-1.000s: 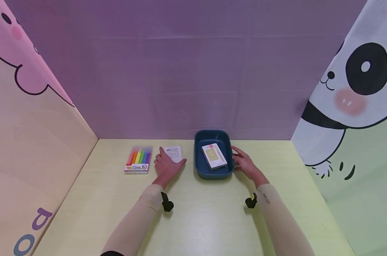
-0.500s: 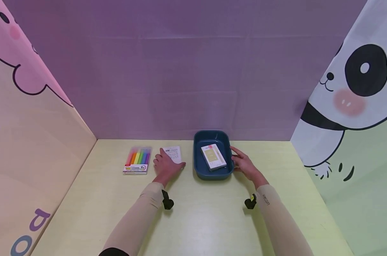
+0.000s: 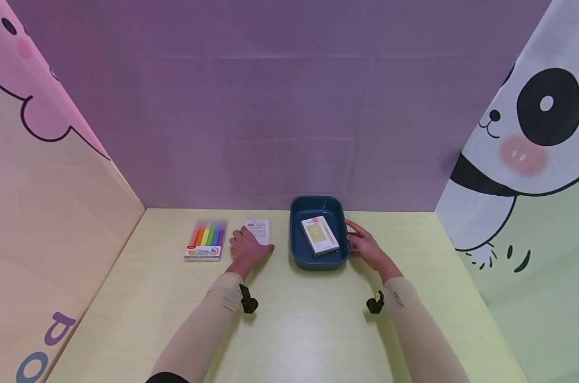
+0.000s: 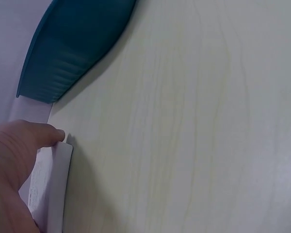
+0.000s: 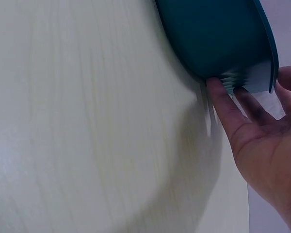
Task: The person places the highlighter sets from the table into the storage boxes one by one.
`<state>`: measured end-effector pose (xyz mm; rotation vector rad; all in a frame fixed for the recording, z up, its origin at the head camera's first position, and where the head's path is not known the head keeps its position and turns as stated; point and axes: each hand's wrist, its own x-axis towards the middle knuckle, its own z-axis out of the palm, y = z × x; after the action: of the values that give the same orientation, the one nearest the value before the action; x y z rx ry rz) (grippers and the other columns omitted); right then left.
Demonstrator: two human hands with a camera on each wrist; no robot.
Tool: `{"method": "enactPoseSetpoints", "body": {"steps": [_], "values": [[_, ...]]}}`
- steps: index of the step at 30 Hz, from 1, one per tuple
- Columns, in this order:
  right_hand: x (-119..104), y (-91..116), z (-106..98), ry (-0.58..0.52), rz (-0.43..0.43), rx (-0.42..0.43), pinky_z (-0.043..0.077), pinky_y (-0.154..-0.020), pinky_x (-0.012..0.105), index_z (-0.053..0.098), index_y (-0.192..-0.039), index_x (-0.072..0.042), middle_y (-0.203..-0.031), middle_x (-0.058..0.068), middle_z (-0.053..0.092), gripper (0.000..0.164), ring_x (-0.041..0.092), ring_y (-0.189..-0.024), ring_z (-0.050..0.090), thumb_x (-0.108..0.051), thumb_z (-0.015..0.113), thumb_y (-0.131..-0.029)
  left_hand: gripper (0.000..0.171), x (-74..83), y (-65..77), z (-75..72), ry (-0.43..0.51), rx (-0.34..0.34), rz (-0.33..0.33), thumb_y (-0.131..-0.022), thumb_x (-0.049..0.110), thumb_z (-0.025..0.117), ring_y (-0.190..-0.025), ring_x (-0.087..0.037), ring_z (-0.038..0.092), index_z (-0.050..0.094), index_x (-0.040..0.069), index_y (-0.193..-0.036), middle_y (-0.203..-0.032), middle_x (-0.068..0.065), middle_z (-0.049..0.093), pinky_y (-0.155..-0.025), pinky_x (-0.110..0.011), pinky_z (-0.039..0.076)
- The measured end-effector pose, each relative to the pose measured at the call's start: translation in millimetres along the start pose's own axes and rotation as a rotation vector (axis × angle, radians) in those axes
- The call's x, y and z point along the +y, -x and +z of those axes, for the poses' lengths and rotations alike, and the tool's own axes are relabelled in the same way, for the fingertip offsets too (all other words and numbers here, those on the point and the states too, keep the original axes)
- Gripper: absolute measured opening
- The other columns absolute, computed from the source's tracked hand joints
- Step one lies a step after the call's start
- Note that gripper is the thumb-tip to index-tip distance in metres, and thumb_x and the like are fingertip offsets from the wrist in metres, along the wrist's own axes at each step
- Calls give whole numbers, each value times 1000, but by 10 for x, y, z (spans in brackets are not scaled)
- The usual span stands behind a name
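My left hand [image 3: 247, 250] spans a small white box [image 3: 258, 230] with printed text and a barcode, its fingers spread past one long side and the thumb past the other. In the left wrist view, the straight thumb [image 4: 46, 134] lies along the top corner of the white box [image 4: 59, 187]. My right hand [image 3: 367, 249] rests its fingertips on the right outer wall of a dark blue tray [image 3: 319, 263]. Mostly straight fingers touch that tray [image 5: 218, 36] in the right wrist view. Inside the tray lies a second white box [image 3: 320, 235] with a yellowish panel, set at a slant.
A clear case of coloured markers [image 3: 206, 240] lies left of my left hand. The pale wooden table [image 3: 308, 330] ends at a purple backdrop [image 3: 289, 117] just behind the tray. Printed panels [image 3: 55, 213] stand at both sides.
My left hand has drawn slightly back toward me over the white box, its fingers and thumb a little closer together. The right hand, tray and marker case stay in place.
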<state>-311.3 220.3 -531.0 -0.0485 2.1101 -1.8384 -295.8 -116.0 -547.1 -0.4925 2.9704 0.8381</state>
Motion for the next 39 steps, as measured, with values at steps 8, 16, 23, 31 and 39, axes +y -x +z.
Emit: {"method": "enactPoseSetpoints", "body": {"steps": [8,16,23,31,39], "values": [[15,-5,18,7,4,13,52,-86,45,29,-154,-23,-143,24,38,52,30,-104,56,-11,38,-104,96,-39,3,-39,-9,-43,-1,-73,53,76,-108,-41,39,34,-7,-134,-118,-26,39,-91,-55,39],[45,-11,7,10,-3,20,52,-86,45,28,-154,-22,-143,25,39,52,29,-102,57,-12,39,-104,87,-35,-6,-71,-55,-81,-11,-71,48,75,-105,-40,41,36,-9,-126,-114,-24,40,-88,-52,41],[39,-11,3,-1,-16,18,53,-84,44,30,-154,-22,-142,24,41,52,27,-99,57,-12,40,-104,87,-44,0,-101,-42,-66,-4,-70,48,78,-103,-37,41,39,-9,-123,-112,-21,41,-86,-50,43],[38,12,-1,1,-28,15,52,-85,44,28,-154,-21,-142,26,39,52,28,-101,56,-12,39,-104,88,-54,16,-87,-8,-41,39,-70,47,80,-105,-37,41,40,-5,-129,-114,-20,42,-88,-51,41],[-13,20,6,17,-28,11,51,-87,47,29,-154,-21,-141,25,41,52,31,-105,53,-11,38,-104,91,-50,4,-58,19,1,88,-67,46,81,-105,-38,42,41,-4,-132,-114,-22,43,-87,-52,42]]}}
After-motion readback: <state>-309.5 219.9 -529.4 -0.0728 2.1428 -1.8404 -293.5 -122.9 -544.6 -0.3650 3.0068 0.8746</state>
